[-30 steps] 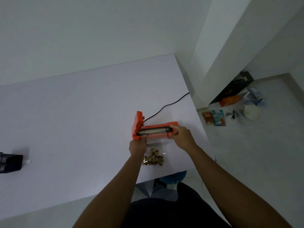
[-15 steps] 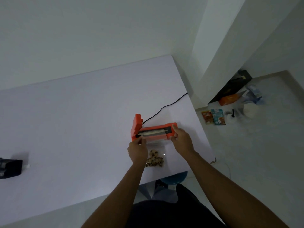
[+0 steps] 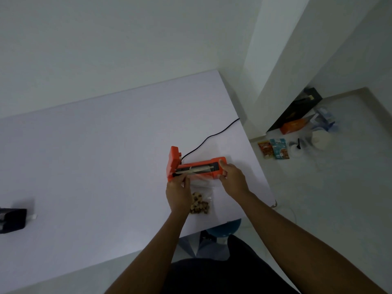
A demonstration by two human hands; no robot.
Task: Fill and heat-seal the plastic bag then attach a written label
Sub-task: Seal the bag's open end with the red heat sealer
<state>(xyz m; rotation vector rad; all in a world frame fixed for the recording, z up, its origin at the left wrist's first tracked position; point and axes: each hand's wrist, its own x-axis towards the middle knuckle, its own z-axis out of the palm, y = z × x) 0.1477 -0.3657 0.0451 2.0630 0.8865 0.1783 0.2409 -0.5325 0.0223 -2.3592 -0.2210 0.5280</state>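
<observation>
Left hand [image 3: 179, 188] and right hand [image 3: 232, 177] pinching the clear bag's [image 3: 201, 187] mouth flat across the orange heat sealer's [image 3: 196, 166] strip, nuts [image 3: 199, 205] kept low on the tabletop [image 3: 95, 155]

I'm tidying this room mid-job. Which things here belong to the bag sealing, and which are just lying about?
In use:
orange heat sealer
power cord
plastic bag
brown pieces in it

Lying about:
black object at table's left edge
packets, orange box on floor
</observation>
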